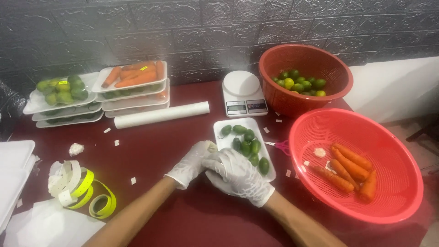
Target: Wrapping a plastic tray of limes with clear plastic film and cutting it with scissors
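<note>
Resting at the near end of a white foam tray (268,170) that holds small dark green limes (246,142), both gloved hands meet over the tray's lower left corner in the middle of the dark red bench (155,155). The right hand (238,174) lies on top with its fingers (218,161) curled narrow over the tray edge; the left hand (192,162) sits just beside it and partly under it, fingers bent inward, and whether either pinches anything besides the tray cannot be told. To handle this well, the tray should stay flat so the limes, loose and touching one another, do not roll off the open end. Just right of the tray lie pink-handled scissors (281,146), close enough to catch a sleeve or the tray's rim. Beyond them a shallow red basket (402,201) holds carrots (350,167), and behind it a deeper red-brown basket (338,75) holds green and yellow limes. A white kitchen scale (242,91) stands behind the tray, a white roll (161,114) lies to its left, and stacks of filled trays (130,87) line the grey wall. Yellow and white label tape (84,190) coils near the left, with small white scraps scattered about.
</note>
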